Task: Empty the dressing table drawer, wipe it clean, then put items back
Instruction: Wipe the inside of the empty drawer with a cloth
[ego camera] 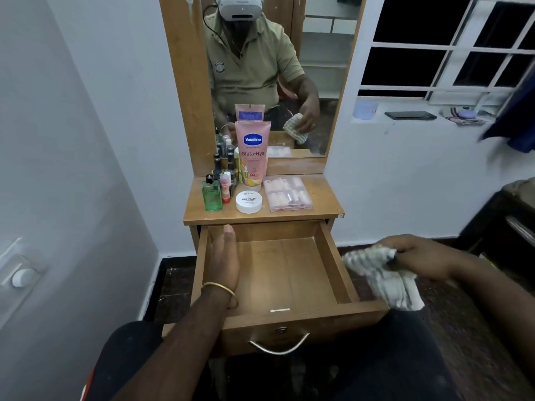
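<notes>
A: Where is the drawer (289,273) sitting?

B: It is standing pulled out at six o'clock from the table top (318,204), its wooden floor showing bare.

A: And the left hand (224,261)?

B: It is lying flat inside along the drawer's nine o'clock wall, fingers straight, holding nothing.

A: The right hand (417,256)?

B: It is pinching a checked cloth (382,279) outside the drawer, at its three o'clock.

A: The items?

B: The Vaseline tube (252,153), green bottle (212,196), white jar (249,201) and pink case (287,194) are standing on the table top, at the drawer's twelve o'clock.
</notes>
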Tool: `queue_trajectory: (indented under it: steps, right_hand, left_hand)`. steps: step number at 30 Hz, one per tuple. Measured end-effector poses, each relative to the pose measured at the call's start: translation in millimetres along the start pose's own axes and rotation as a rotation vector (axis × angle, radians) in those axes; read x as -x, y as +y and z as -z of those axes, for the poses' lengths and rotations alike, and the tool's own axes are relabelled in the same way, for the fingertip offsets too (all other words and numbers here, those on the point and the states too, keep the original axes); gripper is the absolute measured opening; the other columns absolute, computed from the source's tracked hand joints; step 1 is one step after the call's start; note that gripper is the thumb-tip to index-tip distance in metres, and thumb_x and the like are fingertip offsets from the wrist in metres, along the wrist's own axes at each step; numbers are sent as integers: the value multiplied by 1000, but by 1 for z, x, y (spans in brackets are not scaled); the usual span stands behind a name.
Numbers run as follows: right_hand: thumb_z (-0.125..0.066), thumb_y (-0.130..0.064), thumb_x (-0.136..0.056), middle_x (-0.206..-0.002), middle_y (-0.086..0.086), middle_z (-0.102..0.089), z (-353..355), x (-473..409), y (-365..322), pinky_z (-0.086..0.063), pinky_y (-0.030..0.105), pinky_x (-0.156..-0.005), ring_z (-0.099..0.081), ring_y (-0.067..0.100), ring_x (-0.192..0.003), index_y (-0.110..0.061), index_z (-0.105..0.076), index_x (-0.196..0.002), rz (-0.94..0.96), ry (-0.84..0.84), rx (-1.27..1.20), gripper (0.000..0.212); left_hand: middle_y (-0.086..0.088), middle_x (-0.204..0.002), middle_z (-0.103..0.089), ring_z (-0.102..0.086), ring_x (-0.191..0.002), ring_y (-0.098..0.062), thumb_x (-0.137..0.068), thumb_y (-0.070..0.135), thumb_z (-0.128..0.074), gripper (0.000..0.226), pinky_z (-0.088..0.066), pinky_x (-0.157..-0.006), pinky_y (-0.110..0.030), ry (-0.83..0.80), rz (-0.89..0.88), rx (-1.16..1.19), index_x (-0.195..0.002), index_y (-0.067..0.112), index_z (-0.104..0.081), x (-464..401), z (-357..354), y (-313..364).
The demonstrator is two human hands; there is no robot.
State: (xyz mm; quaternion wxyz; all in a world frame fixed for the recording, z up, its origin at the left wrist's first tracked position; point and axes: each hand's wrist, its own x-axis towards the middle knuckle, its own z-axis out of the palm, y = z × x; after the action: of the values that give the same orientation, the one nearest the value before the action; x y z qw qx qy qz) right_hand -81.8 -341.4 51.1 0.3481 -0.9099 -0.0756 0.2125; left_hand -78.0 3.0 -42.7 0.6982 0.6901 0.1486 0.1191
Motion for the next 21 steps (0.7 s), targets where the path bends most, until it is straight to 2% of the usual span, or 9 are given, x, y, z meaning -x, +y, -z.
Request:
queue_trajectory:
  steps: [2, 4, 7, 9, 11, 13, 15, 17, 21]
  right_hand:
    - [-59, 3, -91, -102, 9, -76, 5, -1, 10, -54, 49, -92, -71, 30, -98, -14, -71, -109, -96, 120, -361, 27]
    - [-60, -2, -90, -107, 17, -74, 5, -1, 10, -57, 50, -89, -71, 35, -98, -5, -66, -116, -128, 169, -677, 28]
    - [-70, -8, -81, -108, 19, -73, 2, -6, 3, -59, 50, -85, -72, 35, -98, -4, -65, -118, -86, 214, -847, 38]
    - [-77, -10, -80, -95, 11, -76, -4, -16, -2, -59, 43, -77, -74, 30, -85, -10, -69, -106, -46, 332, -598, 27]
    - [-78, -16, -82, -79, 6, -72, -10, -31, -7, -51, 31, -63, -69, 23, -71, -12, -69, -86, 73, 432, -83, 10]
    - [-73, -16, -84, -82, -1, -66, -18, -50, -12, -47, 31, -66, -63, 23, -79, -15, -65, -76, 196, 373, 319, 11]
    - [-71, -17, -84, -99, -10, -61, -28, -61, -20, -47, 29, -76, -59, 16, -90, -26, -69, -89, 192, 246, 493, 10]
    - [-72, -17, -84, -106, -11, -61, -38, -67, -22, -50, 27, -79, -58, 10, -91, -27, -73, -103, 154, 144, 586, 21]
    - [-66, -12, -86, -105, -10, -65, -48, -59, -20, -54, 26, -81, -62, 8, -89, -27, -73, -103, 43, 35, 675, 24]
  left_hand:
    - [7, -132, -51, -44, -126, -9, -96, 63, -31, 52, -30, -106, -31, 43, 28, 111, -126, 29, -57, -5, 4, -1]
    - [5, -141, -50, -42, -133, -12, -90, 68, -30, 48, -30, -111, -35, 102, 20, 165, -118, 42, -59, -8, 10, 0]
    - [-3, -144, -50, -46, -131, -13, -100, 58, -21, 58, -32, -106, -32, 217, 8, 241, -132, 24, -57, -12, 21, 2]
    - [-2, -143, -51, -47, -130, -12, -103, 51, -20, 59, -33, -104, -30, 259, -26, 261, -136, 15, -54, -13, 30, 4]
    - [-1, -142, -52, -48, -130, -12, -102, 51, -21, 60, -32, -103, -29, 287, -48, 258, -137, 15, -54, -14, 39, 6]
    - [1, -141, -53, -47, -130, -12, -97, 57, -22, 63, -29, -106, -33, 314, -15, 272, -135, 20, -56, -18, 49, 5]
    - [2, -141, -54, -49, -128, -12, -95, 62, -20, 67, -28, -109, -37, 339, 12, 276, -134, 21, -57, -22, 58, 3]
    - [2, -142, -53, -51, -126, -9, -100, 58, -15, 67, -32, -111, -34, 375, 5, 300, -135, 17, -55, -27, 66, 2]
    - [2, -143, -52, -52, -124, -7, -101, 58, -12, 69, -34, -103, -29, 409, 20, 347, -137, 15, -52, -27, 73, 0]
